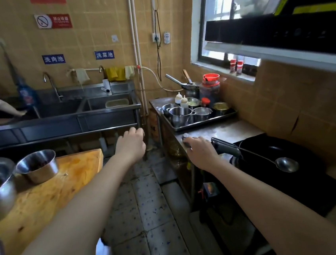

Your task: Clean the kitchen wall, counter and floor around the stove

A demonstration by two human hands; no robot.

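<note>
Reading the scene from the left, we find a wooden chopping block (pixel 45 196) carrying a steel bowl (pixel 37 166), with the steel sink (pixel 107 109) behind it. None of this belongs to the cleaning area.

Floor: the tiled floor (pixel 151 212) runs down the middle between block and stove. It shows dark spots and grime, thickest at the foot of the desk. We judge this step not yet begun.

Left grip (pixel 132 145): raised in the air above the floor, touching nothing. Its fingers are curled in and no tool shows in it.

Right grip (pixel 201 150): it rests on the steel desk (pixel 231 129), near the front edge. Its fingers are bent over a dark wiping pad (pixel 185 137) and press it to the surface. The desk beside the pad shows a wet, streaked sheen, so we judge the desk wipe to be the step in hand and only partly done.

A loaded tray (pixel 204 123) occupies the far end of the desk; that part is not reachable for wiping as it stands.

Stove (pixel 314 190): just right of the grip, carrying a black wok (pixel 269 152) with a ladle (pixel 287 164) in it.

Wall: the tiled wall (pixel 284 102) behind the stove looks dull and marked. We judge it left to do.
</note>
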